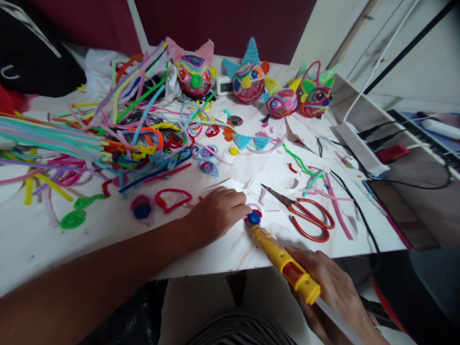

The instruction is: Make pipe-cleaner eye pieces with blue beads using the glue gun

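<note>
My right hand [323, 287] is wrapped round a yellow glue gun [280, 258] with a clear glue stick at its back end. The gun's nozzle meets a small coiled piece with a blue centre [253, 218], red and white around it. My left hand [223, 211] rests on the table with its fingers closed, fingertips at that piece's edge. Left of it lie a red pipe-cleaner loop [173, 200] and a pink piece with a dark blue centre [142, 210]. Orange-handled scissors [311, 218] lie to the right.
Many pipe cleaners [50, 136] are heaped at the left. Several decorated balls with ears [247, 82] stand along the back. A power strip [362, 148], cables and a phone [402, 211] are at the right.
</note>
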